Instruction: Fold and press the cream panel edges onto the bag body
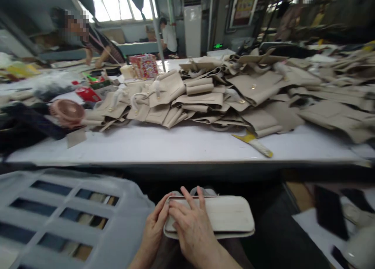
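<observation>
A cream bag [231, 214] rests at my lap, below the table edge. Its flat, rounded-rectangle panel faces up, with a thin edge standing around it. My left hand [155, 224] grips the left end, thumb and fingers closed on the corner edge. Across the left part of the panel lies my right hand [191, 222], fingers spread and touching the surface. The two hands nearly meet at the left corner. The bag's underside is hidden.
Beige bag pieces [205, 97] are heaped along the white table [146, 144]. A yellow-handled tool [254, 143] lies near its front edge. A pink fan [67, 112] stands left. A grey slatted plastic crate [117, 218] is beside my left arm. Other people work farther back.
</observation>
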`<state>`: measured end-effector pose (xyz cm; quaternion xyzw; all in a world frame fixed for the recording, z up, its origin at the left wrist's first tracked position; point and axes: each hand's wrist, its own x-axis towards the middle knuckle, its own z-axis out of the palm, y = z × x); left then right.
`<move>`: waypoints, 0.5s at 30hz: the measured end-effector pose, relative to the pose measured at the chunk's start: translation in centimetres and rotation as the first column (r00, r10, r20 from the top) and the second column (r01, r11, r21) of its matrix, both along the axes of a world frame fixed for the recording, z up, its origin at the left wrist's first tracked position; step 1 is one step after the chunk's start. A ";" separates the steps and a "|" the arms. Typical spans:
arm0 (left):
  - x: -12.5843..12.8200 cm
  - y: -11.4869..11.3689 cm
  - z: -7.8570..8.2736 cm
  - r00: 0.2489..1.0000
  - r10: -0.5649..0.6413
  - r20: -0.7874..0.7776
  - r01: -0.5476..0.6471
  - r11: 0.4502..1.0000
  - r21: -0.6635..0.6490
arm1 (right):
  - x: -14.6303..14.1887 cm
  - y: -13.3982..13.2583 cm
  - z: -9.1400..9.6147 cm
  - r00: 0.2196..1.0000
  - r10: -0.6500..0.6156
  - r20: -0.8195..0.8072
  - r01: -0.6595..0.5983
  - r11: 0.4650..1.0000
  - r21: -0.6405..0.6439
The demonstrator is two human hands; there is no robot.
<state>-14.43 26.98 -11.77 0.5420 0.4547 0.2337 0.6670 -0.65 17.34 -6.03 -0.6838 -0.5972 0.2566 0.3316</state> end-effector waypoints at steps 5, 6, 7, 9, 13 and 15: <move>-0.4 0.9 -0.3 0.990 -0.099 -0.099 0.113 0.983 0.147 | 1.8 0.6 2.2 0.814 -0.245 -0.526 0.320 0.946 0.055; -0.6 1.3 -0.1 0.983 -0.133 -0.124 0.156 0.969 0.194 | 2.9 0.4 2.6 0.737 -0.272 -0.619 0.403 0.912 0.079; -0.7 1.8 0.1 0.973 -0.169 -0.157 0.207 0.942 0.265 | 4.2 -0.1 2.9 0.672 -0.296 -0.678 0.483 0.870 0.098; -0.8 2.8 0.9 0.938 -0.243 -0.247 0.335 0.812 0.477 | 7.4 -1.9 2.5 0.587 -0.392 -0.708 0.629 0.772 0.094; 1.9 2.7 3.3 0.818 -0.415 -0.398 0.535 0.295 0.792 | 13.1 -7.3 -2.2 0.397 -0.661 -0.636 0.833 0.551 -0.053; 4.9 1.2 4.6 0.714 -0.541 -0.444 0.583 0.110 0.805 | 14.0 -9.1 -5.1 0.316 -0.725 -0.611 0.851 0.502 -0.156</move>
